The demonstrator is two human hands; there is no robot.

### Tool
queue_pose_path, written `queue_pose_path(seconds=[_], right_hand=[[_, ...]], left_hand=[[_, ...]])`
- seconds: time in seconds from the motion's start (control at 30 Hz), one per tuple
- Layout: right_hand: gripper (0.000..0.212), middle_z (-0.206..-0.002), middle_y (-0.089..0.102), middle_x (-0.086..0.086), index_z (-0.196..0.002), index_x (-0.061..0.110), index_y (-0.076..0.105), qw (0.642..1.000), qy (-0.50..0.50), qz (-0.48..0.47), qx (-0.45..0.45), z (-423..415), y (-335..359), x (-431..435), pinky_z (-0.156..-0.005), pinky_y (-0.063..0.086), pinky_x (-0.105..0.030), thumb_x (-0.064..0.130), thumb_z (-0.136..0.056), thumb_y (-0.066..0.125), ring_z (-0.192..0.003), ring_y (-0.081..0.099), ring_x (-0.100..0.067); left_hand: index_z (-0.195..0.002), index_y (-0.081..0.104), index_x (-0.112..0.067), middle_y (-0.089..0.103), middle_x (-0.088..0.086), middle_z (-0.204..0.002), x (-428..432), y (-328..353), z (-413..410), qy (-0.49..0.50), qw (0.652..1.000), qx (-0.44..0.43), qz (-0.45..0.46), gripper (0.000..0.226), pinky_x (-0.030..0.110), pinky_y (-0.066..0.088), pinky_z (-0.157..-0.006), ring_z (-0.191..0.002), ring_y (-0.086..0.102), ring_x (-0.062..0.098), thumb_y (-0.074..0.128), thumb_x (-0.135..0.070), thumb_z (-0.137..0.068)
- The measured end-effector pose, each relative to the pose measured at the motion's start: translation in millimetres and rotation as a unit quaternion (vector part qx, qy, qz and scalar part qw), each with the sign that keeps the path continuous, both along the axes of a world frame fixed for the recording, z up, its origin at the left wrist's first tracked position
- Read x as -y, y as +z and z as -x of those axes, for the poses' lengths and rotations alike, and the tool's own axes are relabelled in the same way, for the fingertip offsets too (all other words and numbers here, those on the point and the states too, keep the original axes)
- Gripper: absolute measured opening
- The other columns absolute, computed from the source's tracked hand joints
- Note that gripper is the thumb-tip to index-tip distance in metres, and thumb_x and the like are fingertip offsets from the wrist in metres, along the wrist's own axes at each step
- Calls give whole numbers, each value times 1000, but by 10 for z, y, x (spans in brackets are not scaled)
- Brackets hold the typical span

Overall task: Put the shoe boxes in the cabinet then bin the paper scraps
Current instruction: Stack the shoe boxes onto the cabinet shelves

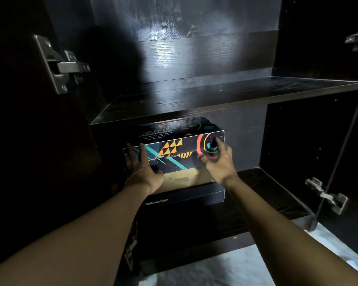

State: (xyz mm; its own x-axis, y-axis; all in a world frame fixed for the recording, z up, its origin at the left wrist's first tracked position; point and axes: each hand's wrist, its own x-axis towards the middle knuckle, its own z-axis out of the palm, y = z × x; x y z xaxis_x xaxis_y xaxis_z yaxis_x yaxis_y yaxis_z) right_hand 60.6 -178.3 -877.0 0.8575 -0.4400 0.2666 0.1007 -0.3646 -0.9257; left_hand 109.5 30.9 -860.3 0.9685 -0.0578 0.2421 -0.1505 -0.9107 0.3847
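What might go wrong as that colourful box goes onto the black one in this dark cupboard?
1. The black cardboard shoe box with orange and teal patterns is tilted, brown underside showing, above the plain black shoe box. Released early by the left hand or right hand, it may slide forward.
2. The dark wooden shelf sits close over it, so its lid could catch.

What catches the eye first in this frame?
The brightly patterned shoe box stands out against the dark cabinet, sitting over a black shoe box on the lower shelf. The left hand touches its left end and the right hand its right front.
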Motion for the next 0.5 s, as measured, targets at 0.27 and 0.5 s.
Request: queue_pose_path(seconds=[0.27,0.5], right_hand=[[66,-142,46,4,-149,24,37,999,-29,-2,-32,82,26,66,-113,38,-40,29,-91,67,-124,50,-15],[45,-127,65,-4,-133,24,57,993,-74,52,-79,477,305,220,-104,47,-38,33,-90,64,-114,61,-21]], left_hand=[[-155,-6,-27,-25,6,-160,22,69,121,4,1000,-14,15,94,43,14,-119,-149,-16,27,59,-37,-87],[-136,47,-16,59,15,-128,389,388,430,-42,995,-3,87,52,37,45,-102,-123,51,34,59,-32,-88]])
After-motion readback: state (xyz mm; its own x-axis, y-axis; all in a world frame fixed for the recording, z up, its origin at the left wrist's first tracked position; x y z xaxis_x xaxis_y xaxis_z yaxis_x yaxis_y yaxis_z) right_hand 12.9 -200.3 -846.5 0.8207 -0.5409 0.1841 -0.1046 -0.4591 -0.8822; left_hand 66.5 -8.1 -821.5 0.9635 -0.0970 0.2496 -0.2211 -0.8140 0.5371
